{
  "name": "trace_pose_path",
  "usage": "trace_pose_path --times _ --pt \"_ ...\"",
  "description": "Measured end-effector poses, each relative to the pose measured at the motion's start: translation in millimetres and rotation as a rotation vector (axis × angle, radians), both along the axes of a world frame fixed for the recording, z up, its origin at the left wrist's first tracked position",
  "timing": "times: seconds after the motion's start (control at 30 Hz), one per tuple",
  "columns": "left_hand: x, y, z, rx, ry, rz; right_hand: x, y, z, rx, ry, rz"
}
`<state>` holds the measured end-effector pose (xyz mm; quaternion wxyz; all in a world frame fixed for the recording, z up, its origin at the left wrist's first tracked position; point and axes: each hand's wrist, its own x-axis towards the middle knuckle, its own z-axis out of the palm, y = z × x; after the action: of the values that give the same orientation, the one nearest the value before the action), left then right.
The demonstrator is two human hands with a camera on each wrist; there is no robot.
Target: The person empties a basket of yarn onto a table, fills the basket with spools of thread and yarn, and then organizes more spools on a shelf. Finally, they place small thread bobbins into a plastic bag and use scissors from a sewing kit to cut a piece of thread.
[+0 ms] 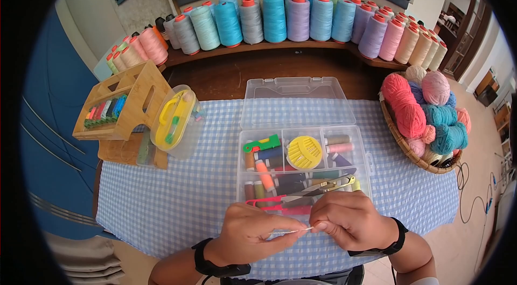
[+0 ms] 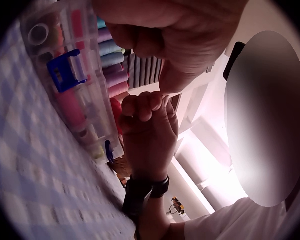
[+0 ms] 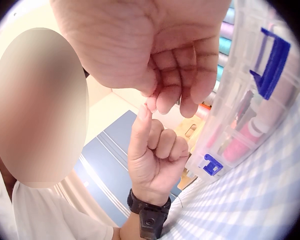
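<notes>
Close over the front edge of a clear plastic sewing box (image 1: 282, 150), the two hands meet fingertip to fingertip. My left hand (image 1: 250, 234) pinches a thin white thread (image 1: 293, 230) between thumb and index finger. At the thread's right end, my right hand (image 1: 350, 220) pinches with its thumb and index finger, its other fingers curled in. Whether a needle sits between those fingertips I cannot tell. Pink-handled scissors (image 1: 264, 202) lie across the box behind the hands. Inside it are a yellow needle disc (image 1: 305, 152), a green needle threader (image 1: 262, 143) and several small thread spools (image 1: 264, 175).
The box lid (image 1: 295, 103) stands open at the back. A wooden rack (image 1: 116, 103) and a yellow-lidded container (image 1: 173, 121) stand left on the checked cloth (image 1: 183, 193). At right is a basket (image 1: 396, 131) of yarn balls (image 1: 403, 104). Large thread cones (image 1: 274, 19) line a raised shelf behind.
</notes>
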<state>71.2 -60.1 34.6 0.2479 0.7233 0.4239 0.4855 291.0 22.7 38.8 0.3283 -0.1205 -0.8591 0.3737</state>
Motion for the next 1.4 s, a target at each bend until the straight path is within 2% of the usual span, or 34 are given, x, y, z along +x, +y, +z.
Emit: trace_pose_path --times 0.17,0.27,0.5,0.57,0.67,1.4 --pt "2.6 -0.2 0.9 -0.014 -0.030 -0.006 0.5 -2.4 -2.2 -0.131 -0.031 0.047" --pt "2.7 0.8 -1.0 0.004 -0.050 -0.006 1.4 -0.6 -3.7 -0.125 -0.032 0.070" --pt "0.9 -0.6 -2.1 -0.014 -0.052 0.010 -3.2 -5.1 8.8 -0.199 0.060 0.019" --pt "0.8 -0.7 -2.2 -0.018 -0.058 0.016 -4.9 -2.4 2.1 0.024 0.151 -0.009" --pt "1.1 -0.7 -2.6 -0.022 -0.050 0.008 -0.3 -1.3 0.2 0.144 0.131 -0.038" --pt "2.4 -1.8 -6.0 -0.040 -0.073 0.050 -0.3 -3.8 6.8 0.085 0.067 -0.071"
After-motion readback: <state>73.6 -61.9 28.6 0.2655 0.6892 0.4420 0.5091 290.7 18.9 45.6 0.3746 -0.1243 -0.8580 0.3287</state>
